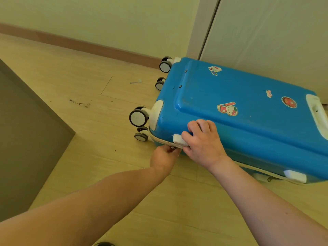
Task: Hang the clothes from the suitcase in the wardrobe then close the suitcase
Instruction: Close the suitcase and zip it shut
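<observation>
No readable text on my feed.

I can make out four stickers on the lid of the blue suitcase (248,96), but none carries lettering I can read. The cartoon cat sticker (215,70) near the wheel end and the larger cat sticker with a bat (227,108) near the lid's middle are pictures only. The small red sticker (269,93) towards the handle end looks as if it may hold a word, yet it is too small and blurred for me to tell. The round red sticker (289,102) beside it shows a pattern, with no legible letters or numbers.
</observation>
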Motion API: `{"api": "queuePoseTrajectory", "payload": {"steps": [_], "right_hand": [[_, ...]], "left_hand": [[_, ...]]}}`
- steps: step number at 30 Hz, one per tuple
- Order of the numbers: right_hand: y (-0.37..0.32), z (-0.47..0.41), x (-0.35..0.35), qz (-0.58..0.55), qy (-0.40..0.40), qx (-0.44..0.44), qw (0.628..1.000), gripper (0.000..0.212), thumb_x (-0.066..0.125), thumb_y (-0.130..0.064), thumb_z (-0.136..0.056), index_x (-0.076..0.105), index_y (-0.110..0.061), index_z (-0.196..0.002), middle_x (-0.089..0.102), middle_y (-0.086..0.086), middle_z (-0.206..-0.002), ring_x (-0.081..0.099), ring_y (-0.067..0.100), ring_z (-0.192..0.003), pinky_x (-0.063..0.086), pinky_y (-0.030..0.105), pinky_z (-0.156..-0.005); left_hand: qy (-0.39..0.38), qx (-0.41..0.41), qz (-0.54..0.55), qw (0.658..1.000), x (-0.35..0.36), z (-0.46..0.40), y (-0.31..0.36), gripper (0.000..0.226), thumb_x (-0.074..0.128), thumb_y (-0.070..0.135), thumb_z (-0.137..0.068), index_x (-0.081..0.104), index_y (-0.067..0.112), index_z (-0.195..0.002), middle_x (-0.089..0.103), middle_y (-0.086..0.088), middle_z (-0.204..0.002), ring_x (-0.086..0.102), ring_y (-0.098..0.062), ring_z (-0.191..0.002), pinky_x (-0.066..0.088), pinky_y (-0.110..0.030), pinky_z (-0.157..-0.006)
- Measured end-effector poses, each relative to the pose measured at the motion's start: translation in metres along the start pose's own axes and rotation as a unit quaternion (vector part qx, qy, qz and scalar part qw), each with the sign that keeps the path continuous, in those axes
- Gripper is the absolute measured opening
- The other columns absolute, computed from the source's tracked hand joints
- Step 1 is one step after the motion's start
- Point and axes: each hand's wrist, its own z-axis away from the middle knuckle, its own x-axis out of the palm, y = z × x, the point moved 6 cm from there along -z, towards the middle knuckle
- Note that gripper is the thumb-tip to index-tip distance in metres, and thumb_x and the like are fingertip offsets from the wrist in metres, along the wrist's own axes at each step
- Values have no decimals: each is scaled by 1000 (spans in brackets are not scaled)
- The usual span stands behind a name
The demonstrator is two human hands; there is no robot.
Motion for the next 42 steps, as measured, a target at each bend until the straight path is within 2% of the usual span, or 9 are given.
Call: {"api": "queuePoseTrajectory", "payload": {"steps": [3,6,10,13,21,28,33,38,42], "right_hand": [[3,1,1,-1,-5,-8,1000,20,70,-30,-71,59,-14,-79,52,7,-95,46,31,-93,36,44,-81],[2,3,2,3,-6,-21,1000,21,68,-31,-74,59,-14,-81,51,8,-96,46,31,-93,36,44,-81],[2,5,6,8,4,-28,1000,27,65,-29,-75,54,-15,-95,46,9,-105,43,31,-96,36,45,-85],[-4,9,7,4,28,-53,998,24,62,-20,-78,47,-17,-97,42,8,-108,42,30,-99,37,46,-89],[-9,13,4,3,22,-63,998,27,63,-9,-80,44,-16,-97,53,7,-107,47,29,-106,40,50,-96],[-8,17,2,-13,11,-23,1000,21,67,-10,-77,52,-12,-92,54,7,-106,48,29,-103,39,47,-96],[-11,2,-3,-85,-89,52,991,41,65,-36,-75,57,-16,-110,47,5,-118,44,26,-109,33,41,-97],[-32,-67,-4,-137,-152,38,978,57,53,-30,-84,42,-18,-139,39,0,-140,36,22,-130,24,39,-109],[-51,-118,14,-170,-305,8,937,76,54,-32,-84,22,-20,-152,40,3,-147,25,22,-141,5,45,-117]], "left_hand": [[-23,2,7,1000,2,0,5,14,58,27,-92,68,18,-87,69,-5,-72,64,-21,-61,59,-44,-61],[-74,55,-125,988,-1,6,8,25,44,33,-100,62,18,-92,67,-2,-75,65,-16,-62,55,-35,-56],[-55,214,-426,877,-13,11,22,31,34,34,-104,58,17,-93,61,1,-80,61,-24,-71,46,-33,-57],[-42,261,-491,830,-20,13,31,24,38,29,-102,59,20,-99,65,-2,-85,61,-26,-71,49,-34,-59],[-38,161,-438,884,-49,8,25,18,43,14,-95,55,19,-82,54,0,-71,57,-25,-70,43,-32,-56],[-52,172,-464,868,-97,-21,17,33,34,32,-105,62,15,-108,67,-7,-98,62,-27,-87,45,-34,-66],[-100,172,-490,849,-100,-35,6,32,32,35,-104,57,17,-111,67,-8,-99,62,-28,-86,52,-41,-70],[-125,159,-478,855,-104,-36,10,40,32,41,-105,62,17,-112,66,-5,-103,62,-26,-95,39,-31,-67],[-134,163,-488,847,-109,-41,12,48,32,49,-103,64,13,-103,66,-9,-101,61,-28,-93,37,-31,-65]]}}
